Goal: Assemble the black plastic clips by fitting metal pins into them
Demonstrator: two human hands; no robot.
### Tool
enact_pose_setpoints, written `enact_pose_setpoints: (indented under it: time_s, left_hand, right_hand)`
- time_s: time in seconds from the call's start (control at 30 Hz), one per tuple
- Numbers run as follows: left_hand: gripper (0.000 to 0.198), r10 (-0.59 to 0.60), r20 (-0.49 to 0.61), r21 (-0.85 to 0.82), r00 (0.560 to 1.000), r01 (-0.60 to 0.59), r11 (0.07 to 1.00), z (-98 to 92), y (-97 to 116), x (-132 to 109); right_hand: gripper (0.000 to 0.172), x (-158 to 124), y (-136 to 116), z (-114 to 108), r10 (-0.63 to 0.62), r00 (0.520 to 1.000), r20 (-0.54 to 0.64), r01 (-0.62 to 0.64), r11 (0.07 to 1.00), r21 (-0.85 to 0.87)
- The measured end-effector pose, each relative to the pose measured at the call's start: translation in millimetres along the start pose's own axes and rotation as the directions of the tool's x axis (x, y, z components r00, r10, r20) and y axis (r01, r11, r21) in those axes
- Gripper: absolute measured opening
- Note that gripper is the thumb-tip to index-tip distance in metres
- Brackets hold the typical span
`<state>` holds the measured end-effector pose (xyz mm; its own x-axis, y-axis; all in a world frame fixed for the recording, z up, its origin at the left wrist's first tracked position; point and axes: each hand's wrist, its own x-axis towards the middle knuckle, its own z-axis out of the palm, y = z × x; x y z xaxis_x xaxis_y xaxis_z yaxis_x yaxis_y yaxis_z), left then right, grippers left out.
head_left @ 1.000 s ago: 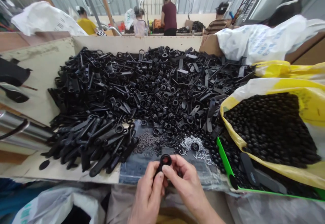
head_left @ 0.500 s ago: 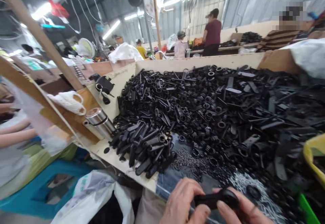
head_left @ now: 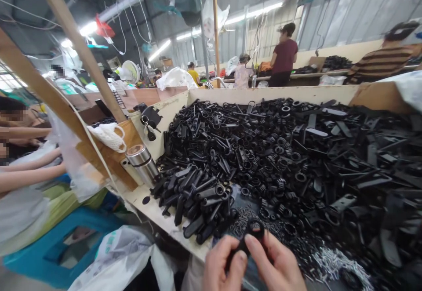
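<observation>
My left hand [head_left: 222, 267] and my right hand [head_left: 278, 267] meet at the bottom edge of the view, both pinched on one black plastic handle part [head_left: 248, 238] with a ring at its upper end. They hold it just above the near edge of the wooden table [head_left: 154, 209]. Right behind my hands lie small black rings and silver pins [head_left: 332, 262]. Beyond them spreads a big heap of black plastic parts [head_left: 283, 154].
A steel flask [head_left: 141, 163] lies at the table's left corner beside a white mesh bag [head_left: 108, 135]. A white plastic bag [head_left: 121, 260] sits below the table. Another person's arms [head_left: 29, 172] reach in at far left. Other people work at benches behind.
The view has swung left and up, losing the yellow bag of black balls. My hands stay together on the black part, which went flat and now points up again.
</observation>
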<state>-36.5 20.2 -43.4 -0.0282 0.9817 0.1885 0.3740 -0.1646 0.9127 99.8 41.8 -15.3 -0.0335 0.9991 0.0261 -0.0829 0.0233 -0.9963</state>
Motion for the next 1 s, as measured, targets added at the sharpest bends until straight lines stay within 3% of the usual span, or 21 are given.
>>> enact_pose_setpoints:
  time_s: [0.1, 0.2, 0.27, 0.33, 0.47, 0.6, 0.73, 0.8, 0.83, 0.9, 0.93, 0.97, 1.0]
  left_hand:
    - [0.033, 0.113, -0.099, 0.025, 0.989, -0.111, 0.994, -43.4, 25.9, 27.0]
    - [0.024, 0.263, -0.245, 0.311, 0.933, -0.182, 0.933, -94.4, 41.5, 72.4]
    - [0.027, 0.394, -0.333, 0.467, 0.857, -0.213, 0.858, -118.4, 40.4, 103.4]
    - [0.032, 0.376, -0.360, 0.553, 0.854, -0.129, 0.823, -129.1, 32.4, 126.6]
    - [0.029, 0.271, -0.390, 0.600, 0.880, 0.020, 0.800, -123.3, 11.9, 144.3]
    - [0.033, 0.223, -0.382, 0.650, 0.897, 0.089, 0.755, -120.0, -0.4, 142.8]
    - [0.033, 0.364, -0.418, 0.635, 0.832, -0.019, 0.772, -125.4, 6.1, 128.3]
    - [0.028, 0.401, -0.441, 0.553, 0.803, -0.109, 0.826, -118.4, 16.3, 109.9]
    - [0.025, 0.376, -0.452, 0.462, 0.809, -0.148, 0.874, -110.3, 21.5, 98.0]
    - [0.023, 0.155, -0.326, 0.194, 0.932, -0.095, 0.976, -85.2, 29.0, 73.0]
    - [0.028, 0.008, -0.173, 0.047, 0.985, 0.000, 0.999, -69.5, 30.4, 61.6]
    - [0.035, -0.139, 0.033, -0.103, 0.990, 0.141, 0.985, -53.0, 30.0, 52.1]
    - [0.044, -0.261, 0.257, -0.246, 0.930, 0.325, 0.913, -37.0, 28.4, 45.0]
  right_hand:
    - [0.047, 31.9, -28.7, 16.3, -0.107, 0.978, 0.179, 0.119, 0.991, -0.057]
    - [0.048, 81.7, -52.4, 20.0, -0.146, 0.937, 0.318, 0.245, 0.923, -0.298]
    - [0.042, 121.1, -59.4, 13.5, -0.155, 0.956, 0.248, 0.266, 0.813, -0.518]
    - [0.031, 157.4, -58.9, 4.6, -0.150, 0.972, 0.181, 0.231, 0.736, -0.637]
    - [0.018, 197.6, -44.4, -0.8, -0.061, 0.983, 0.173, 0.178, 0.546, -0.819]
    - [0.021, 200.0, -32.3, 7.7, -0.002, 0.981, 0.195, 0.176, 0.438, -0.881]
    - [0.013, 188.0, -36.5, -2.3, -0.020, 0.977, 0.214, 0.198, 0.468, -0.861]
    - [0.013, 172.7, -42.8, -16.1, -0.035, 0.970, 0.242, 0.224, 0.521, -0.824]
    - [0.014, 161.6, -46.4, -23.8, -0.040, 0.966, 0.255, 0.235, 0.549, -0.802]
    - [0.015, 132.7, -53.8, -38.6, -0.046, 0.961, 0.272, 0.244, 0.599, -0.763]
    - [0.016, 115.8, -57.2, -45.1, -0.048, 0.961, 0.272, 0.242, 0.620, -0.746]
    - [0.016, 98.2, -60.3, -50.8, -0.052, 0.962, 0.270, 0.239, 0.643, -0.727]
    - [0.016, 80.5, -62.7, -55.8, -0.058, 0.959, 0.277, 0.241, 0.679, -0.694]
